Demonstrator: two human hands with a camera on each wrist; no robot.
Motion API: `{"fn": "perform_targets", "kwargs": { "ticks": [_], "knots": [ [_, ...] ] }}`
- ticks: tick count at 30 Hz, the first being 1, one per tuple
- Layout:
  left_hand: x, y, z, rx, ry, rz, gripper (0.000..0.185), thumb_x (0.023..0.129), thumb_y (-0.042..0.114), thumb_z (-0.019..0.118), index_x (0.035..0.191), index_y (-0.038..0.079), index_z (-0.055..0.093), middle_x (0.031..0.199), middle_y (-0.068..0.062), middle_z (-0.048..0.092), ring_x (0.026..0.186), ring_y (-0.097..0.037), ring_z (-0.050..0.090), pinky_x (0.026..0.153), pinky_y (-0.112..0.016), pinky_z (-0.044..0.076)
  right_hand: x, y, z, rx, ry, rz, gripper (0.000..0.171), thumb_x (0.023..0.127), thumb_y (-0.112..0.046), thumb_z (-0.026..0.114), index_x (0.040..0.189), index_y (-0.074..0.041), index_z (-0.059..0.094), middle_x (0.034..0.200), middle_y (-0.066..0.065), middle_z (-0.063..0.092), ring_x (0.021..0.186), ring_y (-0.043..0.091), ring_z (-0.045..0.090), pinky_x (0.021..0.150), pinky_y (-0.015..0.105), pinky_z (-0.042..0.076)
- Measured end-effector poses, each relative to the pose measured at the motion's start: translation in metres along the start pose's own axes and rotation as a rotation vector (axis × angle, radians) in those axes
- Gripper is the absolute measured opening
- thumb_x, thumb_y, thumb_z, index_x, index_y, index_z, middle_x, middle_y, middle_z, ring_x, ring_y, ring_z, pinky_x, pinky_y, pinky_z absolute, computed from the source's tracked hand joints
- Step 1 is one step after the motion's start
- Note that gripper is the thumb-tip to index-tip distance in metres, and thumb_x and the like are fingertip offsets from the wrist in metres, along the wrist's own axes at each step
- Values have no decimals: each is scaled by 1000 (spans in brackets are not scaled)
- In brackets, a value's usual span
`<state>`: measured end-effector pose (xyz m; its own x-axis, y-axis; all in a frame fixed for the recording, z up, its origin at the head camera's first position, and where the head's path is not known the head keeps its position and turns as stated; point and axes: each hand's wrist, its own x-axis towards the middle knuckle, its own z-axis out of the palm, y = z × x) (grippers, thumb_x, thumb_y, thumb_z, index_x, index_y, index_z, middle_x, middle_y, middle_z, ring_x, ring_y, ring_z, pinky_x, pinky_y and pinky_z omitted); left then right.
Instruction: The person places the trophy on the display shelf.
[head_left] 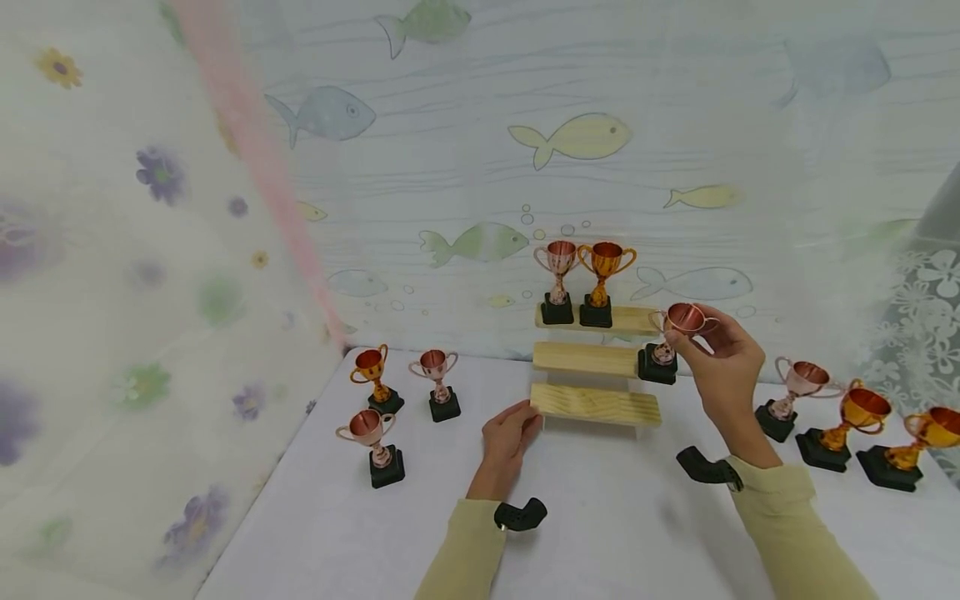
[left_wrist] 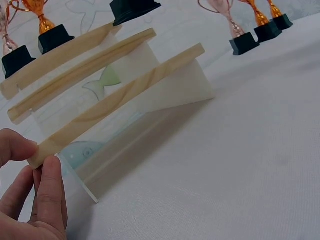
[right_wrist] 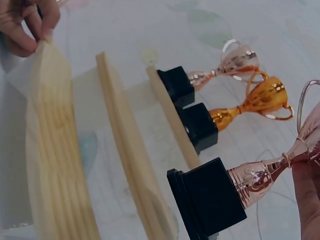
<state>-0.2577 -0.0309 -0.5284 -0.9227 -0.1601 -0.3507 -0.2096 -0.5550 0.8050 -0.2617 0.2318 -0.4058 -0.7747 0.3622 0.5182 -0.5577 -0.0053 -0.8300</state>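
Observation:
A three-step stand with wooden shelves (head_left: 596, 406) stands on the white table. My left hand (head_left: 512, 437) pinches the left end of its lowest shelf, thumb on top and fingers below in the left wrist view. With my right hand (head_left: 723, 367) I hold a rose-gold trophy cup (head_left: 663, 353) by its bowl, tilted, near the right ends of the upper shelves. Its black base (right_wrist: 207, 200) hangs off the wood in the left wrist view. On the top shelf, toward the left, a rose-gold trophy (head_left: 559, 279) and a gold trophy (head_left: 600, 279) stand side by side.
Left of the stand are a gold trophy (head_left: 377, 383) and two rose-gold trophies (head_left: 440, 386). To the right, a rose-gold trophy (head_left: 787, 400) and two gold trophies (head_left: 847, 425) stand in a row. Behind the table (head_left: 600, 517) hangs a fish-patterned curtain (head_left: 450, 150).

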Motion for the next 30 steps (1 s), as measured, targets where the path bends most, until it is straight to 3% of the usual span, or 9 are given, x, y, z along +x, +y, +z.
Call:
{"fn": "perform_targets", "kwargs": {
  "ticks": [10, 22, 30],
  "knots": [
    [2, 0, -1, 9, 2, 2, 36, 86, -8, 70, 121, -14, 65, 103, -17, 70, 87, -15, 69, 83, -27, 62, 26, 6, 9, -51, 14, -40, 43, 81, 7, 81, 122, 1, 70, 107, 0, 70, 97, 12, 66, 88, 13, 55],
    [2, -2, -1, 4, -6, -3, 34, 87, -7, 71, 120, -14, 66, 100, -15, 71, 85, -15, 69, 80, -26, 62, 46, 6, 9, 52, 16, 7, 38, 79, 8, 82, 115, 1, 72, 99, 1, 73, 90, 11, 68, 83, 15, 55],
    [2, -2, -1, 1, -4, 2, 33, 86, -7, 71, 118, -13, 67, 97, -14, 71, 85, -14, 68, 80, -25, 62, 56, 3, 13, -9, -23, 8, 40, 80, 6, 82, 118, 0, 72, 102, -2, 72, 91, 10, 67, 80, 12, 55]
  ]
}}
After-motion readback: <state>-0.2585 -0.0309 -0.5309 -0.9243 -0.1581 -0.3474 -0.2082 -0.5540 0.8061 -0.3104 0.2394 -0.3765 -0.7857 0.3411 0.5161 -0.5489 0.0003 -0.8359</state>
